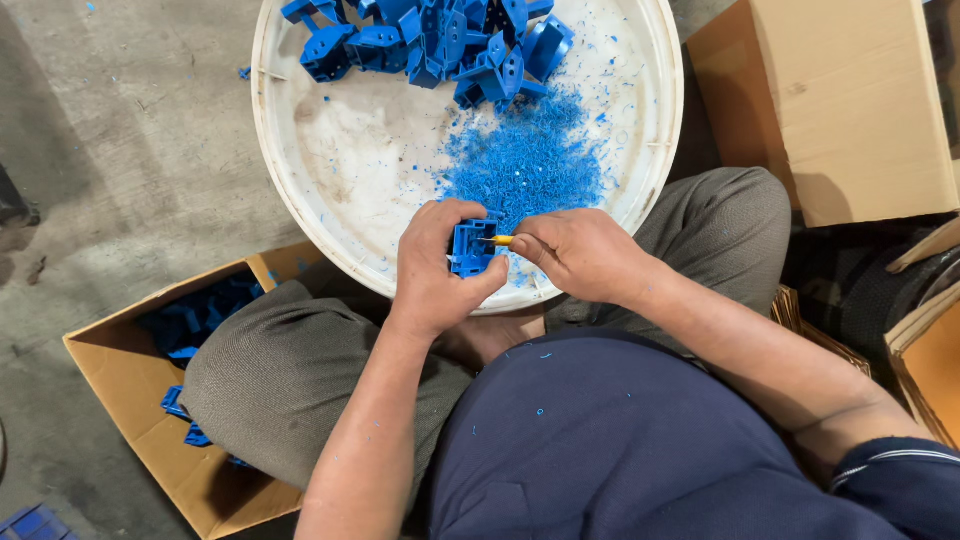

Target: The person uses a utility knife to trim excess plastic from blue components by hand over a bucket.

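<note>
While the left hand [437, 268] is wrapped around a small blue plastic part [470, 248], the thumb sits right under the spot where the yellow-handled tool [498, 240] is digging in, and that's honestly the bit that would worry me. The right hand [578, 254] is pinched shut on that tool, tip pressed against the part's edge, so both hands are bunched together with the piece caught between them, just above the near rim of the big white tub [300, 215]. I can't make out the tip itself, fingers cover it, so I'm guessing it's a small blade or scraper.

If it is sharp, one slip off the plastic goes straight into the left thumb or fingers, since the push points that way. Too much pressure could also gouge the part instead of trimming it cleanly.

Further out, the pile of blue shavings [525, 165] lies in the tub just beyond the hands, and a few specks are already on the navy shirt, so bits could flick up or scatter. Untrimmed-looking blue parts [430, 40] are heaped at the far side. A cardboard box [130, 400] with more blue pieces sits by the left knee; a dropped piece could easily miss it and land on the concrete.
</note>
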